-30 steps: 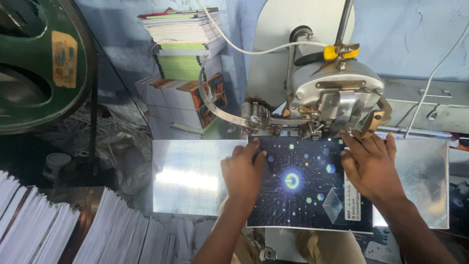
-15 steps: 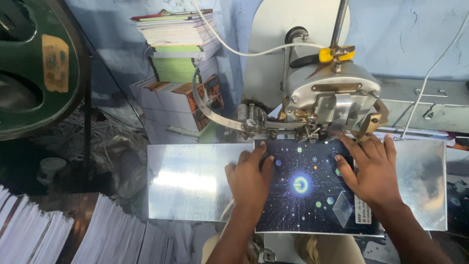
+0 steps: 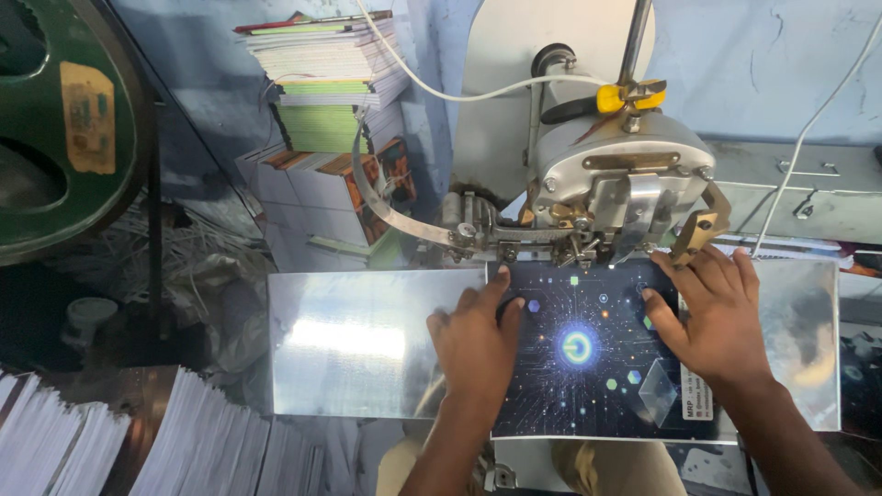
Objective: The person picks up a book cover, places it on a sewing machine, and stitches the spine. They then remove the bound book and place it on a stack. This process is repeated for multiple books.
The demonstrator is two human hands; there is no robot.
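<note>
A small white rectangular printed label (image 3: 695, 408) is seen at the right edge of the dark starry booklet cover (image 3: 588, 367). A worn yellowish rectangular sticker (image 3: 90, 118) is stuck on the green wheel (image 3: 55, 129).

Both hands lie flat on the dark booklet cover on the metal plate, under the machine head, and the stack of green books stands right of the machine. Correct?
Not quite. In the head view the stack of green books stands left of the machine head, not right. The rest holds.
</note>
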